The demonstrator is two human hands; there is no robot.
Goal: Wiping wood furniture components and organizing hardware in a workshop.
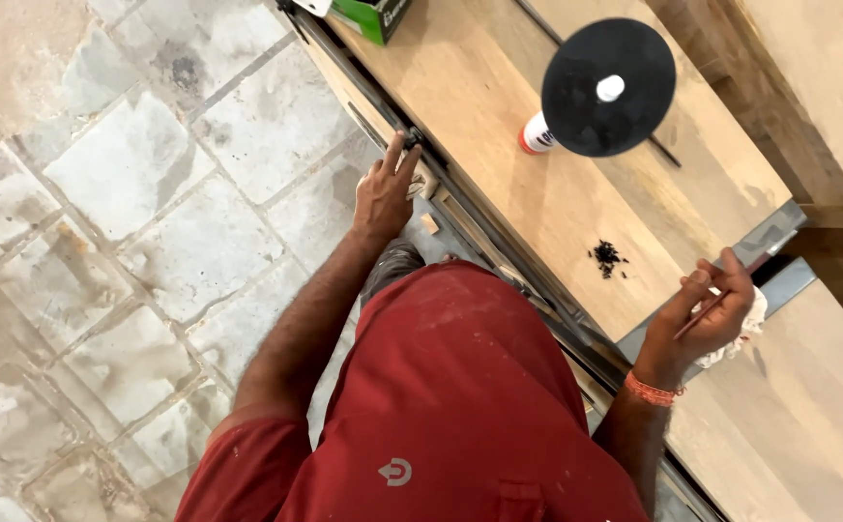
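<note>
Left hand (385,193): upper middle of the frame, arm stretched out, fingers resting on a small dark fitting (413,140) at the edge of the board (499,106); the fingers lie flat and loosely apart, not clamped on anything that shows.
Right hand (707,314): right of centre, fingers closed together on a thin stick (721,295) and a white rag (745,329) bunched against the palm.
Stick: slim and reddish-brown, slanting up to the right out of the fingers, above the board's lower right part.
Wrist: an orange band (652,390) circles the right wrist.
Board: pale wood, running diagonally from the upper middle to the lower right, edged by a dark metal rail (528,290).
Crumbs (607,257): a little black heap on the board, left of the right hand, apart from it.
Disc (607,87): black, round, with a white hub, upper right, above the board.
Bottle (536,135): white with a red band, partly hidden under the disc.
Box (373,14): green, top edge of the frame, on the board.
Shirt (460,387): red, speckled with white, filling the lower middle.
Floor (122,193): worn grey stone tiles across the left half.
</note>
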